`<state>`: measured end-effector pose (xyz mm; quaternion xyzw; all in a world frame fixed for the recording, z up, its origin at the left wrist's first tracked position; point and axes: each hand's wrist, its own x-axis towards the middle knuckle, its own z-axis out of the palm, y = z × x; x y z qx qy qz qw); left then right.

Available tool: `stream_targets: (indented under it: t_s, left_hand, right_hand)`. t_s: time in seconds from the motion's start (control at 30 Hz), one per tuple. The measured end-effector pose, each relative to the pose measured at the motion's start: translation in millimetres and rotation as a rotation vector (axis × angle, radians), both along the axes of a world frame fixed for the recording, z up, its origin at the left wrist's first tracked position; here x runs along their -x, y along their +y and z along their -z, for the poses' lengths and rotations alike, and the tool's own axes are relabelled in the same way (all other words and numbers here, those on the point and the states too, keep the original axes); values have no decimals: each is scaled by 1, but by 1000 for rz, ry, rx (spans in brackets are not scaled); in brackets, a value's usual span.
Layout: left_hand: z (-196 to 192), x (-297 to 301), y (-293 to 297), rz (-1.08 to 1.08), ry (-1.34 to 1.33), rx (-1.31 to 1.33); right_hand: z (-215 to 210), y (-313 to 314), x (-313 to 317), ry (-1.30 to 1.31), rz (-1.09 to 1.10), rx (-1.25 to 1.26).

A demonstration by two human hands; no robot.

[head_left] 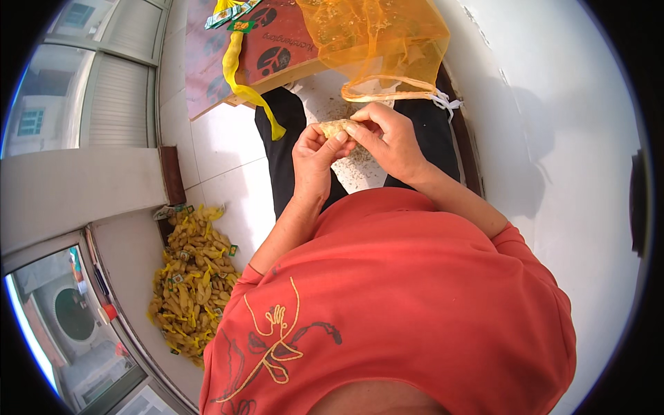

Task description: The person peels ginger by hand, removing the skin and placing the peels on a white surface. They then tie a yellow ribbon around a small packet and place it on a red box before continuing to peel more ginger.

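Note:
Between my two hands, above my lap, is a pale tan, knobbly piece of ginger root. My left hand is closed on its left end, with the thumb along the near side. The fingers and thumb of my right hand pinch its right end. My fingers cover parts of the piece. Just beyond my hands, an orange mesh bag lies on the board with its hem hanging over the edge. A narrow yellow net sleeve with a green label droops off the board to the left of it.
A reddish printed board stands before my knees, with small packets or labels on it. Yellow net bags filled with tan roots are piled on the floor to the left. A white wall rises close on my right. Brown crumbs litter the floor between my legs.

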<state>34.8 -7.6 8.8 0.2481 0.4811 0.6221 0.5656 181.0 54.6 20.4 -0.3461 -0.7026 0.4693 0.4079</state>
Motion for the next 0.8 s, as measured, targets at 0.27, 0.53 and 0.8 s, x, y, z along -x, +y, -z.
stream_targets:
  t_s: [0.27,0.53,0.8]
  left_hand:
    - [1,2,-2,46,-10,-3]
    - [1,-1,-3,36,-26,-76]
    - [7,7,-2,103,-249,-129]
  right_hand:
    - [9,4,-5,-33,49,53]
    - [2,3,-1,149,24,146]
    - [4,5,-4,135,-12,-15]
